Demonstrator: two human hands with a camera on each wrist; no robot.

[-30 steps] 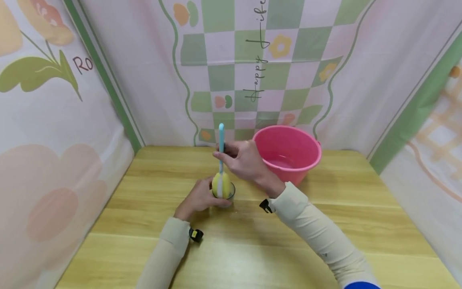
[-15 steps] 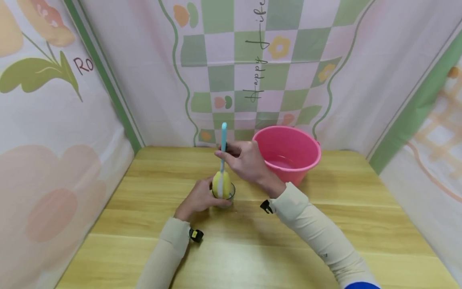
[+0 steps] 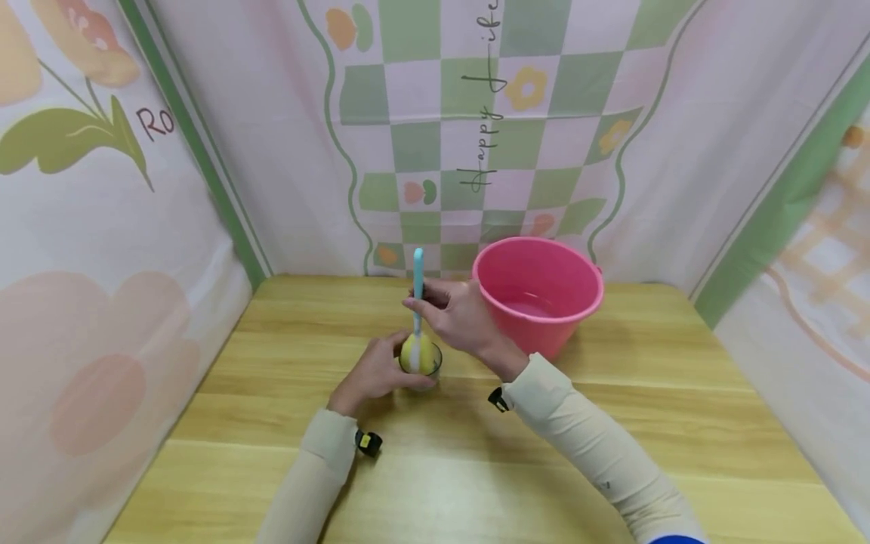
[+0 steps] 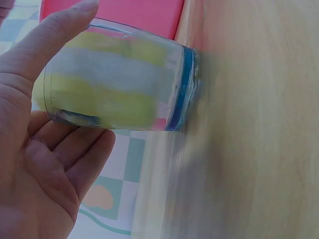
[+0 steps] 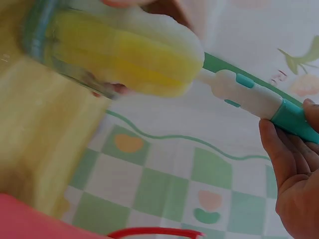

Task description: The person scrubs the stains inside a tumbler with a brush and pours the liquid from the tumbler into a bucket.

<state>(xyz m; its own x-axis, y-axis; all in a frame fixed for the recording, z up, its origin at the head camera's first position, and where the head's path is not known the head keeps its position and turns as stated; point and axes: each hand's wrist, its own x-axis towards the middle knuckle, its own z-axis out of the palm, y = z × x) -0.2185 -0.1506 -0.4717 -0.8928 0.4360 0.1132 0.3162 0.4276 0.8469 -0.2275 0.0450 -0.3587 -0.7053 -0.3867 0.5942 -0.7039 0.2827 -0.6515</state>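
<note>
Above glass (image 4: 117,82), right hand (image 3: 464,313) angled inward, fingers (image 5: 279,154) pinching brush (image 5: 246,93); left hand's (image 3: 377,369) fingers wrapping glass.

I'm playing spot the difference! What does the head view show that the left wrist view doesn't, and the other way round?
Only the head view: the light-blue handle and the "Happy Life" writing.

Only the left wrist view: the blue-tinted bottom edge of the glass.

Both: the left hand holding the glass, the yellow-and-white sponge, the pink bucket and the table.
</note>
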